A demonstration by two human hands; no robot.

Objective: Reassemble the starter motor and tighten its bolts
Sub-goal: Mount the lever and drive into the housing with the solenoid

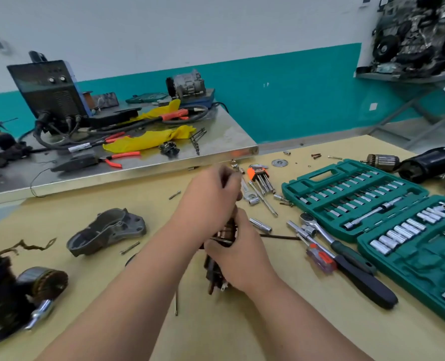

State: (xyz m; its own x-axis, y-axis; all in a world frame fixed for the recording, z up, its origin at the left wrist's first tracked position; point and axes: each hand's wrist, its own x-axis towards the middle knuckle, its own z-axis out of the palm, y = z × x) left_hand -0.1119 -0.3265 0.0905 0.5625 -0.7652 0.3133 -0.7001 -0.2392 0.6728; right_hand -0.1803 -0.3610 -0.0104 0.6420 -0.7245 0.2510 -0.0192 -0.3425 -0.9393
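Starter motor armature [212, 276]: held upright above the wooden table [242, 334], between both hands. Right hand [238, 259] grips its middle from the near side. Left hand [211, 194] sits above, fingers curled round its top end.

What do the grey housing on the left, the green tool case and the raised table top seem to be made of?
The housing looks like cast aluminium: matt grey, rough, grimy surface. The case looks like moulded plastic, slightly glossy, with formed slots. The table top is sheet metal, likely stainless steel: brushed, with a reflective edge.
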